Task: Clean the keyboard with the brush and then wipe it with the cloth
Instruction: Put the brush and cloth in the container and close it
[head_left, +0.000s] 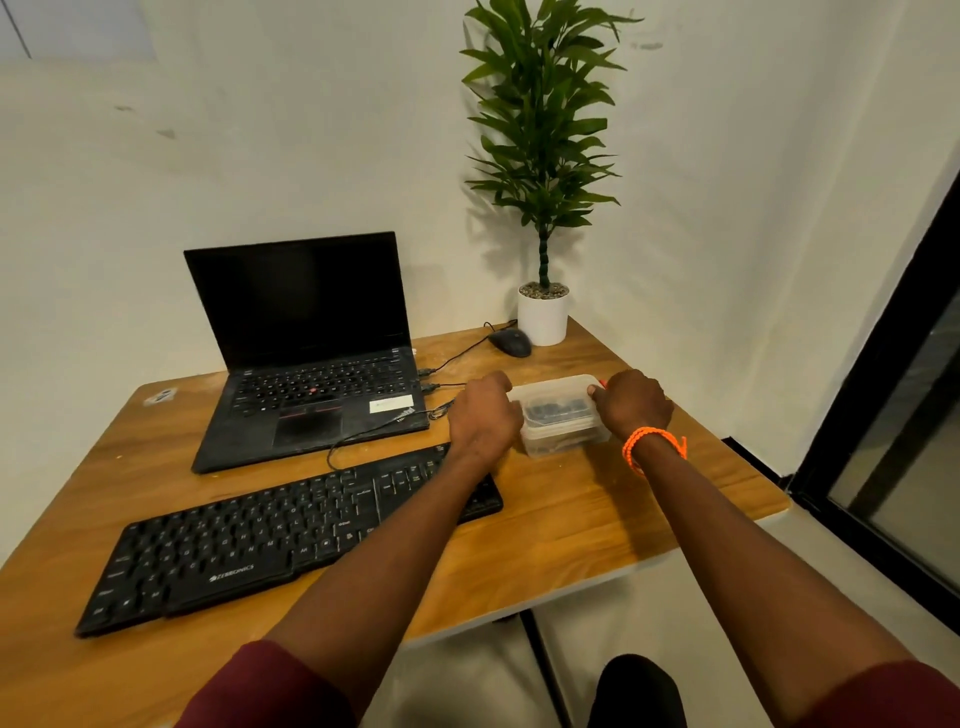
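Item: lidded plastic container (563, 415), gripped at both ends by curled left hand (483, 415) and right hand (634, 402) (contents dark, unidentified). Risk: a sudden lid release; contents could be scattered across the keyboard (270, 540).

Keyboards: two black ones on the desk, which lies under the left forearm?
The separate black full-size keyboard at the wooden desk's front edge; its right end passes beneath the forearm. The black laptop, keyboard built in, sits farther back, uncovered.

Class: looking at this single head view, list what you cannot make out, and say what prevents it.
- Contents of the plastic box: dark shapes, blurred by its cloudy walls.
- Brush and cloth: not seen anywhere.
- Keyboard right end: covered by the left hand and forearm.
- Right hand fingertips: hidden behind the box.
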